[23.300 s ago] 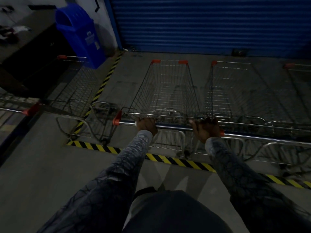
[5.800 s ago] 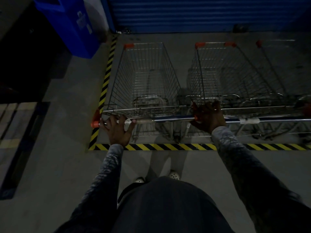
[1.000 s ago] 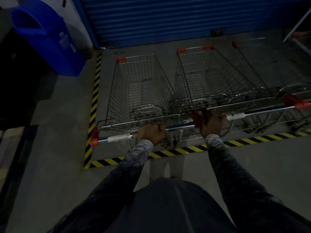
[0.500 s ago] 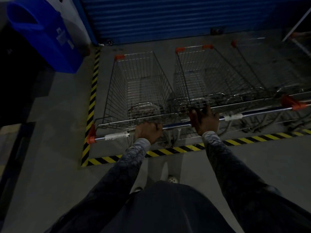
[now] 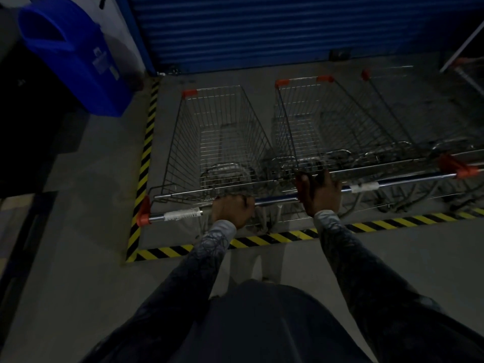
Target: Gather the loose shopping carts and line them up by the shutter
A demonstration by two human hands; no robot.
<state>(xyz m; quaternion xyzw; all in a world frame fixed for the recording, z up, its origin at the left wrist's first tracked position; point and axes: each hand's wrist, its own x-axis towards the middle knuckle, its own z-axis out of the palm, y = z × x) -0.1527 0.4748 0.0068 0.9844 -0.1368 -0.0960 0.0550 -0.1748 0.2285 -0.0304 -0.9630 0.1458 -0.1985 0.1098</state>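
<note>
Left cart [image 5: 222, 142] stands inside the striped floor tape [image 5: 146, 142], right of a blue bin [image 5: 76, 56], nose to the blue shutter [image 5: 262, 30]. The left grip [image 5: 231, 212] clenches its handle [image 5: 183, 214], as before. The right grip [image 5: 320, 191], clenched a second ago, now lies splayed across the handle, beside the next cart [image 5: 301, 121] parked alongside. The floor [image 5: 78, 258] is dim grey concrete.

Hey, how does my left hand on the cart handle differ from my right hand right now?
The left hand is curled tight round the left cart's handle; the right hand lies with fingers spread and fairly straight over the next cart's handle. The left hand sits nearer the body, the right hand farther forward. Both rest on cart handles, side by side.
</note>
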